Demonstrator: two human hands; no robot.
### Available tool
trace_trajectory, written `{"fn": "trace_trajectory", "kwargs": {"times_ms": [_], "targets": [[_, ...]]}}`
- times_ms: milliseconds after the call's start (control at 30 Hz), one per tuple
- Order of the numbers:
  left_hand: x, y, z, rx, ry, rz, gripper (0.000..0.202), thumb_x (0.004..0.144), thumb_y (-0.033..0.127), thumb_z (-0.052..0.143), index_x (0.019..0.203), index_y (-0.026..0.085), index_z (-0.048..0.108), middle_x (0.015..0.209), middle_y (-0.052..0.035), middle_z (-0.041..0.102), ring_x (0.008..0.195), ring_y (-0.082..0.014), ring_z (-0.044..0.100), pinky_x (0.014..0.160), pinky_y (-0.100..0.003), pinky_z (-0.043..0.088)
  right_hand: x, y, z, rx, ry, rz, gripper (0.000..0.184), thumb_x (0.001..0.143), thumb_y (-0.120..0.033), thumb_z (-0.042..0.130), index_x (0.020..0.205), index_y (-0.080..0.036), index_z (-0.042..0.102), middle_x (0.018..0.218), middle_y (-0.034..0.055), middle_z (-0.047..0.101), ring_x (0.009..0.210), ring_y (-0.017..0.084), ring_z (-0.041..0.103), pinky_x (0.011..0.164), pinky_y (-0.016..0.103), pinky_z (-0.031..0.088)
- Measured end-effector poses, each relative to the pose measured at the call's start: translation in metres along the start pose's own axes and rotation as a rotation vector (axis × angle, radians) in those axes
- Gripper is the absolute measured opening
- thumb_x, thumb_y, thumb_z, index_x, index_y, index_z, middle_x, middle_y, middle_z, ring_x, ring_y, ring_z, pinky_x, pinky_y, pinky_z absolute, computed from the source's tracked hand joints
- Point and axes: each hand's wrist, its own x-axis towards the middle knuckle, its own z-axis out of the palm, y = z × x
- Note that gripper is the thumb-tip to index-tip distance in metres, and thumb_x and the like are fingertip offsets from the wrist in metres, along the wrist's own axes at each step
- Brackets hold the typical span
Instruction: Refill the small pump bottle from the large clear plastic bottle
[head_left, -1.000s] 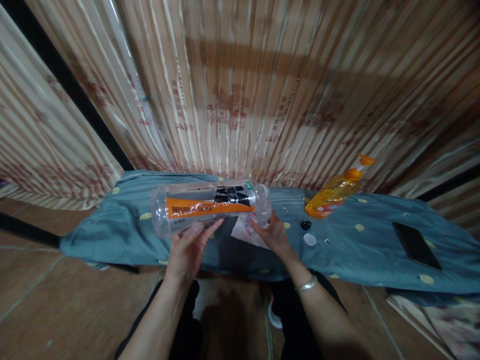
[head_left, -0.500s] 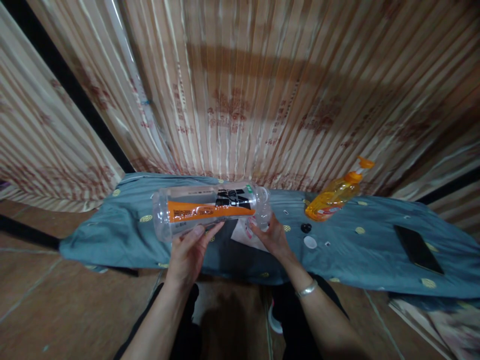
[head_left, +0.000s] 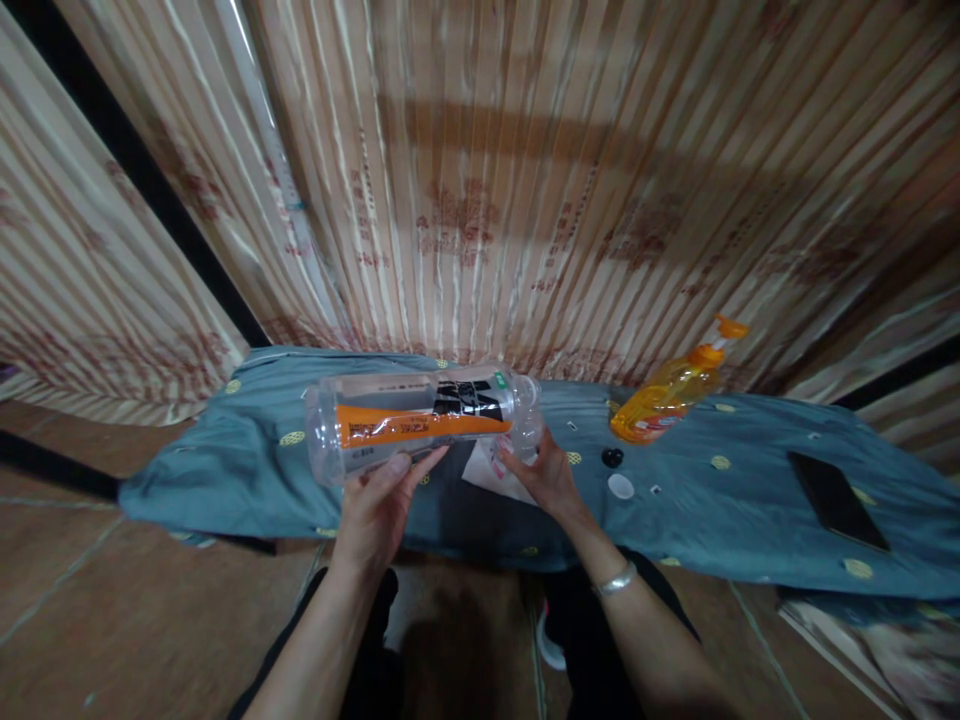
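Observation:
I hold a large clear plastic bottle with an orange and black label sideways in both hands, above a table covered with a blue-grey cloth. My left hand grips its body from below, thumb and fingers on the label side. My right hand is closed on the neck end at the right. A white paper or wrapper lies on the cloth just under the bottle's neck.
An orange dish-soap pump bottle leans at the back right. A small black cap and a white cap lie near my right hand. A dark phone rests at the right. Striped curtains hang behind.
The bottle has sunk very slightly and the view has shifted a little. Both hands keep the same grip.

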Motion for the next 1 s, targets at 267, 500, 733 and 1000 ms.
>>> {"fn": "trace_trajectory", "kwargs": {"times_ms": [267, 500, 733, 1000], "targets": [[0.0000, 0.0014, -0.0006, -0.004, -0.013, -0.004, 0.060, 0.060, 0.040, 0.107, 0.115, 0.031, 0.084, 0.108, -0.0066, 0.088, 0.116, -0.0390, 0.082, 0.102, -0.060, 0.068, -0.0006, -0.0029, -0.0023, 0.017, -0.006, -0.012, 0.058, 0.077, -0.046, 0.085, 0.127, -0.022, 0.068, 0.116, 0.0142, 0.086, 0.108, 0.039, 0.083, 0.093, 0.056, 0.067], [0.0000, -0.0001, 0.0002, 0.013, -0.023, 0.022, 0.060, 0.060, 0.041, 0.107, 0.113, 0.028, 0.084, 0.104, -0.0074, 0.088, 0.114, -0.0404, 0.082, 0.103, -0.063, 0.067, 0.0000, -0.0028, -0.0040, -0.014, -0.024, -0.002, 0.055, 0.077, -0.046, 0.086, 0.125, -0.024, 0.068, 0.113, 0.0135, 0.086, 0.108, 0.039, 0.083, 0.094, 0.054, 0.067], [0.0015, -0.0014, -0.0030, 0.019, -0.036, -0.021, 0.055, 0.060, 0.031, 0.107, 0.109, 0.027, 0.084, 0.102, -0.0073, 0.088, 0.113, -0.0400, 0.083, 0.110, -0.069, 0.062, 0.0004, -0.0017, -0.0026, -0.001, -0.007, -0.004, 0.056, 0.077, -0.044, 0.085, 0.126, -0.025, 0.067, 0.113, 0.0124, 0.086, 0.107, 0.039, 0.084, 0.095, 0.055, 0.067], [0.0019, -0.0013, 0.0017, 0.007, 0.027, -0.022, 0.069, 0.053, 0.029, 0.109, 0.117, 0.027, 0.083, 0.102, -0.0074, 0.088, 0.112, -0.0414, 0.083, 0.109, -0.071, 0.061, 0.0014, 0.0013, -0.0035, 0.007, -0.018, -0.003, 0.065, 0.074, -0.048, 0.087, 0.130, -0.023, 0.066, 0.113, 0.0127, 0.086, 0.107, 0.039, 0.083, 0.095, 0.054, 0.067]]}}
